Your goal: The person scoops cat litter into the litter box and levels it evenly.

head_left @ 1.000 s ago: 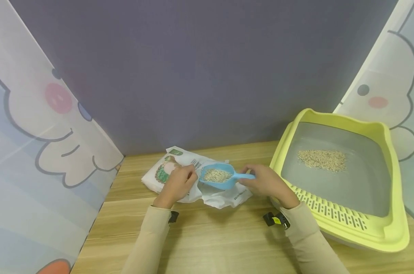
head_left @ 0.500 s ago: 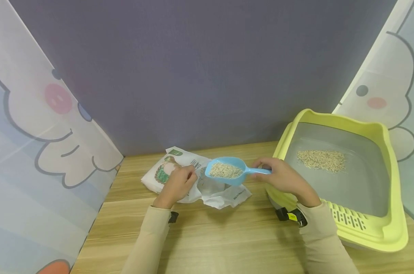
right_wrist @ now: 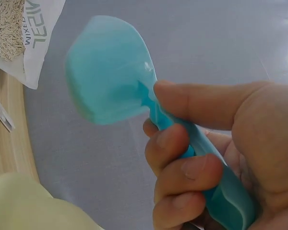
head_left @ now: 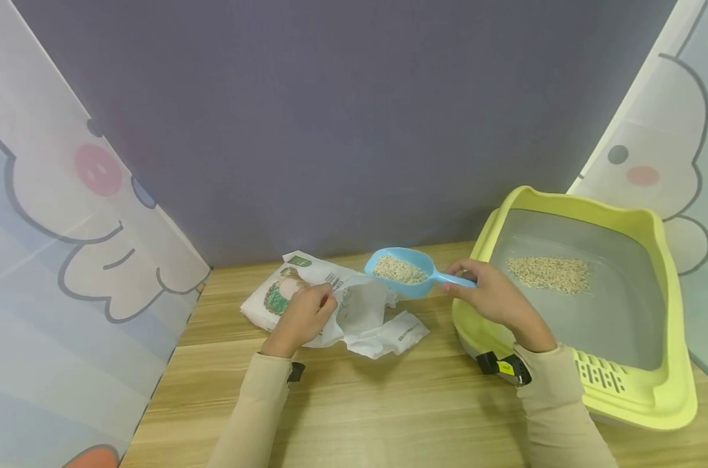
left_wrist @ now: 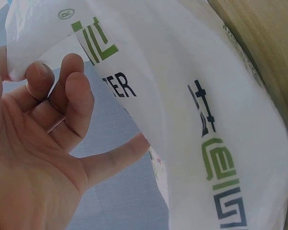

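- Light-blue, rounded plastic scoop [right_wrist: 110, 72]: smooth, glossy highlight.
- White printed plastic-film bag [left_wrist: 170, 96]: creased, soft sheen.
- Beige slender pellets [head_left: 549, 274]: matt, rough.
- Yellow-rimmed, grey-floored plastic tray [head_left: 675, 312]: smooth.
- Tan wood-grain worktop [head_left: 359, 409]: smooth.
- Dark grey upright panel [head_left: 354, 130]: matt, cloth-like.

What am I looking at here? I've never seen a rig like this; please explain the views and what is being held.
There is no machine: a person works with two bare hands. The wide view is taken from the person's head, looking forward and down; the other two are taken from the left and right wrists, close to each hand's work.

On the wooden table lie an opened white bag and, to the right, a yellow-rimmed tray with a patch of pale pellets on its grey bottom.

The right hand grips the handle of a light blue scoop, which carries more pellets, near the bag's open mouth. The left hand pinches the bag.
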The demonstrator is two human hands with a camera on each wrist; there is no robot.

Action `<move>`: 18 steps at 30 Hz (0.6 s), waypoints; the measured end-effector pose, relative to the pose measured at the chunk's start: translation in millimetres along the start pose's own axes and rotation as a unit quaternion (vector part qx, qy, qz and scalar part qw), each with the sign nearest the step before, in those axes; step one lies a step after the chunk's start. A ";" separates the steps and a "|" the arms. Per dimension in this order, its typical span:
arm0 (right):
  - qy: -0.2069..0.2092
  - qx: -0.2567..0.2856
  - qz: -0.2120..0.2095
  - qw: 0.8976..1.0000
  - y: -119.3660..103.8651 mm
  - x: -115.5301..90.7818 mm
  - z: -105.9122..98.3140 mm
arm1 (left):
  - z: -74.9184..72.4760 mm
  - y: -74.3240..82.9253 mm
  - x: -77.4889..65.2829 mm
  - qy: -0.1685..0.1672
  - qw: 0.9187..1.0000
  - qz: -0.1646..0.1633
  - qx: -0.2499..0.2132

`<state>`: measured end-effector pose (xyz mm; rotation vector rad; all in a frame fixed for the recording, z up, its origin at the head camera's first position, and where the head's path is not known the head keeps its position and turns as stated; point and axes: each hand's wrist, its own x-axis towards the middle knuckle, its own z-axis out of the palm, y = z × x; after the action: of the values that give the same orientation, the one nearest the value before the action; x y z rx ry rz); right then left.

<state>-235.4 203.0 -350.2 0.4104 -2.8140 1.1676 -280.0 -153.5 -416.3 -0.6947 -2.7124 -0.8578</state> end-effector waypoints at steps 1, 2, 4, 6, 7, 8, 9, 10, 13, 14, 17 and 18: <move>0.003 0.000 0.006 1.000 -0.1 -0.2 -0.4 | -0.1 0.4 -0.1 0.000 1.000 0.000 0.001; 0.006 0.001 0.013 1.000 0.1 -0.4 -0.9 | -0.2 0.6 -0.2 0.000 1.000 -0.001 0.002; 0.010 0.003 0.022 1.000 -0.2 -0.9 -1.9 | -0.3 0.9 -0.3 0.000 1.000 -0.001 0.004; 0.014 0.005 0.027 1.000 -0.4 -1.8 -3.5 | -0.4 1.2 -0.3 0.000 1.000 0.000 0.007; 0.016 0.004 0.028 0.999 -0.1 -2.3 -4.4 | -0.6 1.4 -0.3 0.000 1.000 0.001 0.007; 0.018 0.003 0.031 0.999 0.2 -2.9 -5.4 | -0.7 1.4 -0.4 0.000 1.000 0.001 0.008; 0.019 0.003 0.034 0.999 0.5 -3.5 -6.6 | -0.8 1.6 -0.5 0.000 1.000 0.002 0.009; 0.021 0.002 0.037 0.999 0.8 -4.2 -7.8 | -1.0 1.6 -0.7 0.001 1.000 0.003 0.010; 0.024 -0.001 0.045 0.999 2.4 -5.5 -11.5 | -1.1 1.8 -0.9 0.001 1.000 0.004 0.012; 0.024 -0.002 0.050 0.998 2.9 -5.8 -12.8 | -1.1 1.7 -1.0 0.000 1.000 0.003 0.012; 0.025 -0.001 0.061 0.998 3.5 -6.9 -16.1 | -1.2 1.6 -1.1 -0.003 1.000 -0.001 0.013; 0.026 -0.002 0.064 0.998 3.5 -7.3 -17.2 | -1.3 1.6 -1.2 -0.004 1.000 -0.003 0.013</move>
<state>-230.0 219.0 -341.6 0.1988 -2.8335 1.1755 -278.1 -153.5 -414.9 -0.6877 -2.7291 -0.8220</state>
